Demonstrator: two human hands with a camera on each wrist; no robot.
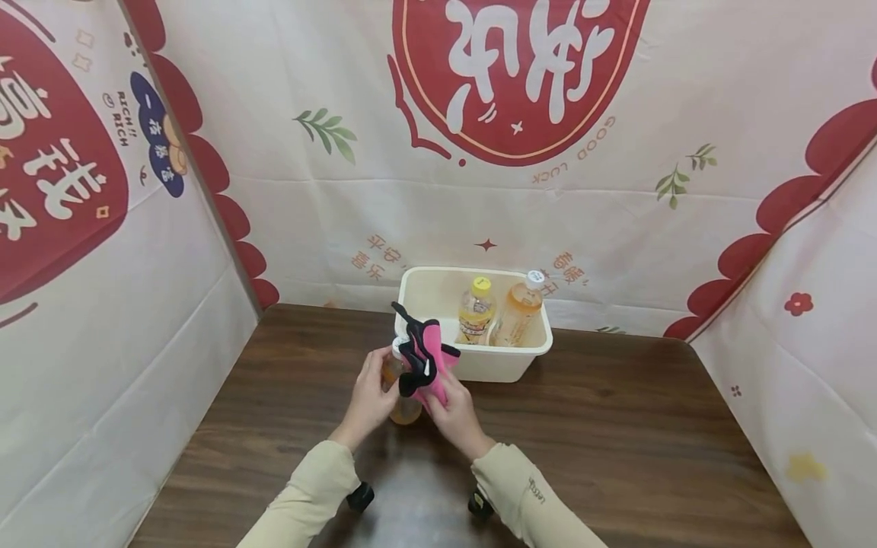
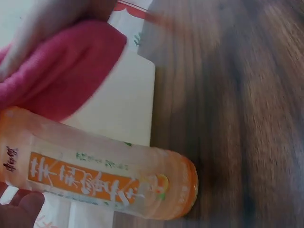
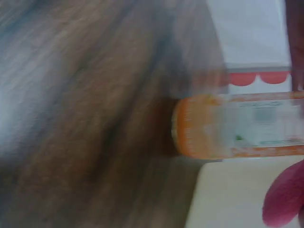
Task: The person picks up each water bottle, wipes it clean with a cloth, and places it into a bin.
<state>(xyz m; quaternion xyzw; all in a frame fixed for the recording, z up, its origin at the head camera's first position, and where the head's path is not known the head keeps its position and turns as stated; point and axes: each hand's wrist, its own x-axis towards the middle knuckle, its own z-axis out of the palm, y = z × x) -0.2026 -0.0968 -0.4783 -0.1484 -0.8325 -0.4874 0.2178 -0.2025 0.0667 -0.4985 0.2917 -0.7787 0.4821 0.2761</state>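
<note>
In the head view my left hand (image 1: 370, 397) grips the upper part of a white-capped drink bottle (image 1: 406, 413). The bottle stands upright on the wooden table, with pale orange liquid inside. Its orange label with white characters faces the left wrist view, where the bottle (image 2: 95, 175) lies across the frame. My right hand (image 1: 457, 415) holds a bunched pink cloth (image 1: 435, 352) with black edging close against the bottle's right side. The cloth hides part of the bottle. In the right wrist view, only a bit of pink cloth (image 3: 282, 197) shows beside the bottle.
Just behind my hands stands a cream plastic bin (image 1: 493, 369). It holds a yellow-capped bottle (image 1: 476, 313) and a white-capped bottle (image 1: 517, 316) on its right side. Printed fabric walls (image 1: 329, 221) enclose the brown wooden table (image 1: 630, 441) at the back and sides.
</note>
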